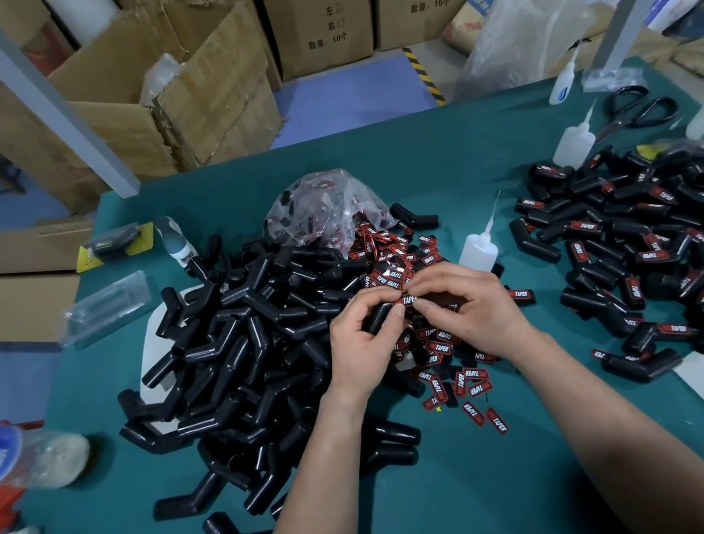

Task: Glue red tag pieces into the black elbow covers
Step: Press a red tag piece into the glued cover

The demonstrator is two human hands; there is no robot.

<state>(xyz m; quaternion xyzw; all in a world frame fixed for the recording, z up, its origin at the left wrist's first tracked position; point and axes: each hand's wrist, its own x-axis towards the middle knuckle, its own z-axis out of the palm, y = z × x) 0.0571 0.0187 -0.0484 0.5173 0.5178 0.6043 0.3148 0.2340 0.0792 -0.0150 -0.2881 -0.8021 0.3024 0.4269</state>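
Landmark: clear squeeze bottle with a long needle nozzle [476, 247], upright on the green cloth tabletop [433, 525]

Left hand [365, 339], just left of the bottle and nearer the person. Grip closed: fingers curled round one black plastic elbow cover [379, 317], lifted above the heap, probably so the tag seat can be reached and seen.

Right hand [466, 310], directly in front of the bottle. Grip narrowed to a pinch: thumb and forefinger hold a small red tag printed TAPER [409, 300], which touches the cover where the two hands meet. Judged to be the seating step. A pinch at the tag's edge would keep fingertips off any glued face. Cannot tell whether glue is on the tag or the cover.

Scattered loose tags [448, 372] lie under both hands, in front of the bottle. More spill from a crumpled clear plastic bag [320, 206] beyond and left of it.

Heap of bare black covers [239, 357] lies left of the bottle. Heap of covers already bearing tags [649, 256] lies right of it, well apart. Likely reason: stock on one side, finished work on the other, glue between them within the right hand's reach
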